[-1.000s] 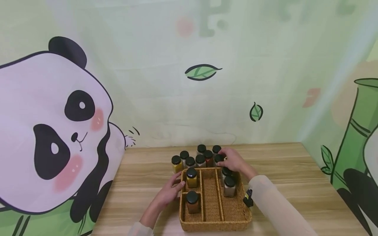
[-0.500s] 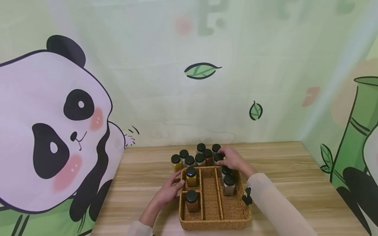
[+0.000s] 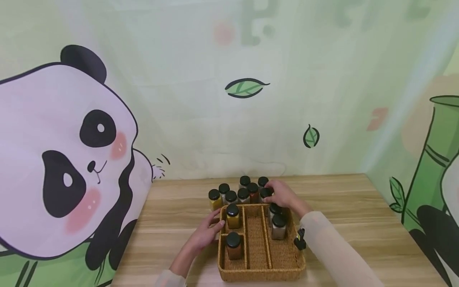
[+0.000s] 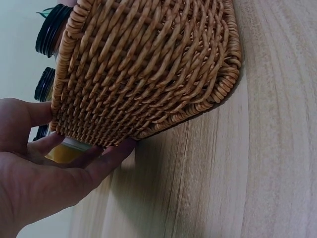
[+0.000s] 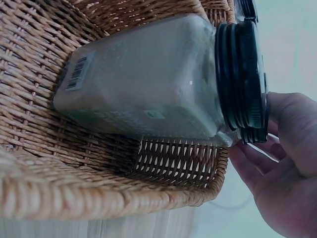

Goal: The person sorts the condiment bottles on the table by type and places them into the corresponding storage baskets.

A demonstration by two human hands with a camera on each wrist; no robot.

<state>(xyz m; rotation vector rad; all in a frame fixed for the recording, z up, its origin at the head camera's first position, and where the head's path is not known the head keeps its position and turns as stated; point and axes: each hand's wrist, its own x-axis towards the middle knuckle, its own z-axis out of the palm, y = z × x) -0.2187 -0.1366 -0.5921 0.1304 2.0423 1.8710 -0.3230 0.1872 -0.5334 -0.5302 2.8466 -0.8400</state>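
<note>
My right hand (image 3: 281, 194) reaches over the far right corner of the wicker basket (image 3: 261, 274), its thumb and fingers around the black lid of a spice jar (image 3: 265, 193) behind it. In the right wrist view, that jar is hidden by a nearer jar of pale powder (image 5: 143, 79), which stands in the basket, and the hand (image 5: 292, 153) shows past its lid. My left hand (image 3: 205, 230) holds the basket's far left corner. In the left wrist view, its thumb is at the rim and its fingers (image 4: 111, 156) lie against the woven wall.
Several black-lidded jars stand behind the basket, including a yellow one (image 3: 214, 201) and a red one (image 3: 253, 193). Inside the left compartments are a yellow jar (image 3: 233, 220) and a brown jar (image 3: 234, 251). A panda-printed cloth (image 3: 193, 131) backs the wooden table (image 3: 348, 207).
The view shifts very slightly with the head. Both hands, the basket and the jars keep their places.
</note>
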